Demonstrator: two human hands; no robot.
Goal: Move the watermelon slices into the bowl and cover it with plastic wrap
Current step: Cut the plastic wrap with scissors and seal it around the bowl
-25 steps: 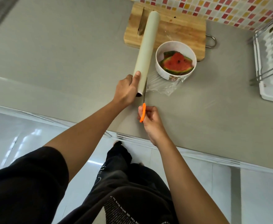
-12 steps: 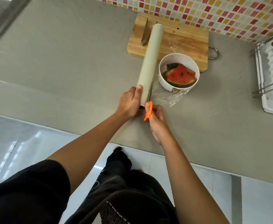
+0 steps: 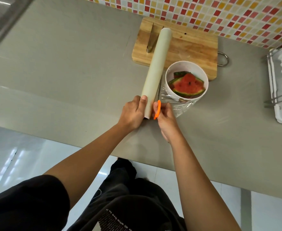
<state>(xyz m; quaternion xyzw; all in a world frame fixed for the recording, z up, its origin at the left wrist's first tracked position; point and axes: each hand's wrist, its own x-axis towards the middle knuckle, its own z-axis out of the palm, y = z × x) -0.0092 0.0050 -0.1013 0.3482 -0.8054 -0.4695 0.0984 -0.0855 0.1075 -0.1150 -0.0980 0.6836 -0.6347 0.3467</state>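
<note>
My left hand [image 3: 133, 112] grips the near end of the wrap roll [image 3: 155, 72], which points away toward the counter's [image 3: 70, 64] back edge. My right hand [image 3: 166, 117] pinches orange scissors [image 3: 157, 109] just beside it. The bowl [image 3: 187, 65] of watermelon slices [image 3: 188, 85] stands just right of the roll, nearer the back edge.

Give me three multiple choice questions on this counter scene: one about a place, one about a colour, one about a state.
1. Where are the watermelon slices? A) on a plate B) in the white bowl C) in a pan
2. What colour is the scissors handle in the right hand? A) blue B) black C) orange
3. What is the left hand doing? A) gripping the wrap roll B) hanging idle C) holding a knife
Answers: B, they lie inside its wall; C, an orange loop shows; A, its fingers curl round the roll's near end.
</note>
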